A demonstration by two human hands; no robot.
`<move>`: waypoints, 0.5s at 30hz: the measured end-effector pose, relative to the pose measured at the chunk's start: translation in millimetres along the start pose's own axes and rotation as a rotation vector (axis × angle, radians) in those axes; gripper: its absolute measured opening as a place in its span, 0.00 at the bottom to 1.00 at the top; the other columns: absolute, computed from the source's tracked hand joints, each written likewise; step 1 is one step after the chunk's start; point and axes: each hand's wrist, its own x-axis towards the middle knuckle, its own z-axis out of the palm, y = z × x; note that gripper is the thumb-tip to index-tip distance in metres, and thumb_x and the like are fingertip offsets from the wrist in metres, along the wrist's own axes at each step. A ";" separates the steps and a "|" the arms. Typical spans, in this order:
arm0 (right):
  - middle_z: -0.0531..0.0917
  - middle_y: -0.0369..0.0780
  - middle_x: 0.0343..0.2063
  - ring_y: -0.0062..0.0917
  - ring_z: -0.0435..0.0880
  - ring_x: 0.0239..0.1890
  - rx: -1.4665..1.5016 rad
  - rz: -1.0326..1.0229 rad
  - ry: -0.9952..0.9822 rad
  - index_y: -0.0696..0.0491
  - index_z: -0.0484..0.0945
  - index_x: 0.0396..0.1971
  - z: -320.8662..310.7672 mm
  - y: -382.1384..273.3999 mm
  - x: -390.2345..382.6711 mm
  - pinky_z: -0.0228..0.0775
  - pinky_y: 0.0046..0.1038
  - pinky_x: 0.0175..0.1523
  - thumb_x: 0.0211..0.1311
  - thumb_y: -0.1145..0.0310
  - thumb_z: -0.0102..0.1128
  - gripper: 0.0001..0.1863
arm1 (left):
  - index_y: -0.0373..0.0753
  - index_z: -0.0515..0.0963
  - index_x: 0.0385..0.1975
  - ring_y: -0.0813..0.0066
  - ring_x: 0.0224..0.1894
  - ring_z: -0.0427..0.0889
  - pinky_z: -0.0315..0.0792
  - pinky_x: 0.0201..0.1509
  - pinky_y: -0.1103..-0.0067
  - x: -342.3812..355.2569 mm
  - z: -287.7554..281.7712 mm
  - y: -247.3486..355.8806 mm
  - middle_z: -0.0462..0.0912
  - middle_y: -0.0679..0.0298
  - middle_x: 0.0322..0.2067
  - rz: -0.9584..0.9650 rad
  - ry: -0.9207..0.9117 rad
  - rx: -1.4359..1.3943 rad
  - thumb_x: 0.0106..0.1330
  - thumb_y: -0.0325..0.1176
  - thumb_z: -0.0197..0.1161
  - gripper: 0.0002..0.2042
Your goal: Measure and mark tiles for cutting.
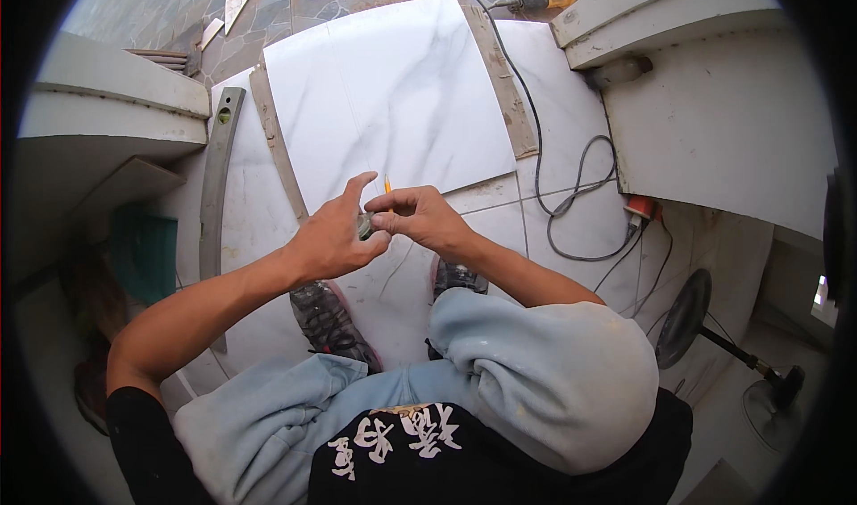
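A small green-and-silver object, apparently a tape measure (364,226), sits between my hands, partly hidden by fingers. My left hand (332,233) is wrapped round it with the index finger raised. My right hand (418,217) pinches at it with thumb and index finger and also holds a yellow pencil (387,183), which points up. Just beyond both hands lies a large white marble-patterned tile (379,85), resting on grey cardboard strips (509,94).
A metal level (217,219) lies left, near a teal container (143,255). White steps or ledges (696,112) flank both sides. A black cable (558,210) runs from a red socket box (639,207) to an angle grinder (540,0). A black fan-like object (683,317) stands right.
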 end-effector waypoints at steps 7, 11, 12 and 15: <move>0.82 0.37 0.31 0.18 0.80 0.31 0.071 -0.030 0.023 0.62 0.80 0.40 -47.9 5.3 -21.6 0.75 0.21 0.38 0.61 0.74 0.67 0.10 | 0.35 0.72 0.54 0.49 0.39 0.83 0.75 0.47 0.66 4.5 -7.2 -33.6 0.83 0.45 0.33 -0.115 -0.222 0.012 0.60 0.39 0.60 0.23; 0.81 0.35 0.28 0.15 0.78 0.28 -0.152 -0.067 0.532 0.60 0.81 0.41 -145.6 12.8 -31.6 0.74 0.19 0.36 0.62 0.76 0.64 0.09 | 0.34 0.78 0.32 0.79 0.18 0.70 0.64 0.21 0.78 4.6 -43.3 -102.7 0.74 0.67 0.18 -0.404 -0.267 -0.064 0.61 0.34 0.58 0.09; 0.81 0.35 0.28 0.16 0.78 0.28 -0.211 -0.016 0.640 0.61 0.82 0.40 -167.3 17.7 -33.5 0.73 0.19 0.36 0.61 0.76 0.64 0.09 | 0.35 0.79 0.31 0.80 0.17 0.69 0.63 0.20 0.79 2.0 -48.9 -118.2 0.73 0.68 0.18 -0.400 -0.244 -0.031 0.63 0.36 0.59 0.10; 0.81 0.34 0.27 0.15 0.76 0.26 -0.280 -0.063 0.700 0.62 0.83 0.40 -198.4 36.6 -35.0 0.71 0.18 0.34 0.61 0.76 0.65 0.09 | 0.35 0.79 0.30 0.82 0.16 0.68 0.62 0.19 0.80 -0.8 -39.7 -146.8 0.72 0.70 0.17 -0.425 -0.205 -0.015 0.67 0.40 0.60 0.13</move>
